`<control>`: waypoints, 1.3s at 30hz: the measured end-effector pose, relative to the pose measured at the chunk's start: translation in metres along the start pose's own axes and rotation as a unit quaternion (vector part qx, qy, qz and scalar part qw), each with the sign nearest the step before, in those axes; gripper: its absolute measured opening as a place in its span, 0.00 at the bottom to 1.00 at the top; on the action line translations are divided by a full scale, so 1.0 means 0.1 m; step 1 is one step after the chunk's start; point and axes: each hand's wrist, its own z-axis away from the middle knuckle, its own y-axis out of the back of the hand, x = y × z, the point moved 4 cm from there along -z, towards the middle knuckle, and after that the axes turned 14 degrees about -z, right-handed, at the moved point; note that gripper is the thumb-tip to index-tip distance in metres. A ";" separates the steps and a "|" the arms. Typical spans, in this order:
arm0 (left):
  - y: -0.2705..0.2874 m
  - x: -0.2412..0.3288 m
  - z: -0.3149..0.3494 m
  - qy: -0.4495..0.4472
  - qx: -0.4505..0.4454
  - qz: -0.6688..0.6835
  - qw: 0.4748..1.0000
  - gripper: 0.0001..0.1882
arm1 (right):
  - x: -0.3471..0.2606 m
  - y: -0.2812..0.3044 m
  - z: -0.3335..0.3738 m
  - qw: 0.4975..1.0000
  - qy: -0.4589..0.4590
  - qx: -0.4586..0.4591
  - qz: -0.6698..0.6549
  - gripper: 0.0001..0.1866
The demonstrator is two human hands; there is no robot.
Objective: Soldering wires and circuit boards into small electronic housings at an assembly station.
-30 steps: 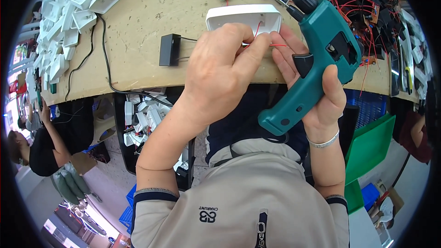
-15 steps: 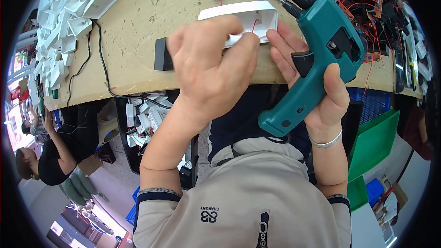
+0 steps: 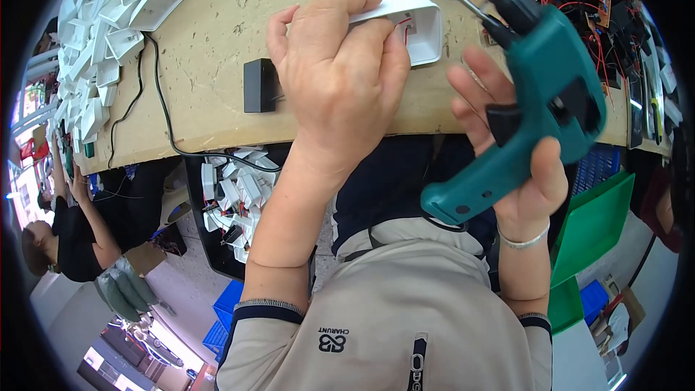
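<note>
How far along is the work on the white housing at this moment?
Done: red wires already sit inside the open white housing. In hand: the left hand grips that housing on the bench, while the right hand holds the teal power screwdriver, its bit off the part. Left: a pile of white housings at the far left and circuit boards with wires on the right.

Beige jacket with dark-banded cuffs, front zip, silver bracelet (image 3: 523, 240) on right wrist.
</note>
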 end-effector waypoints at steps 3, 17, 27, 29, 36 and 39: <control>-0.02 -0.02 0.01 -0.004 0.021 0.017 1.000 0.05 | -0.10 0.01 0.27 0.997 0.027 0.042 0.059 0.41; -0.04 -0.01 0.01 0.006 0.015 0.035 0.999 0.05 | -0.30 -0.07 0.94 0.932 0.021 0.233 0.276 0.42; -0.05 -0.01 0.02 0.014 0.007 0.032 0.999 0.05 | -0.19 -0.14 0.87 0.908 -0.044 0.267 0.321 0.40; -0.06 -0.01 0.02 0.018 0.007 0.032 0.999 0.05 | -0.17 -0.15 0.83 0.910 -0.035 0.260 0.322 0.39; -0.04 -0.01 0.00 0.018 0.015 0.037 0.999 0.04 | -0.14 -0.20 0.72 0.910 -0.043 0.259 0.321 0.39; -0.04 -0.01 -0.01 0.014 0.025 0.038 0.999 0.04 | -0.14 -0.19 0.70 0.912 -0.046 0.245 0.326 0.39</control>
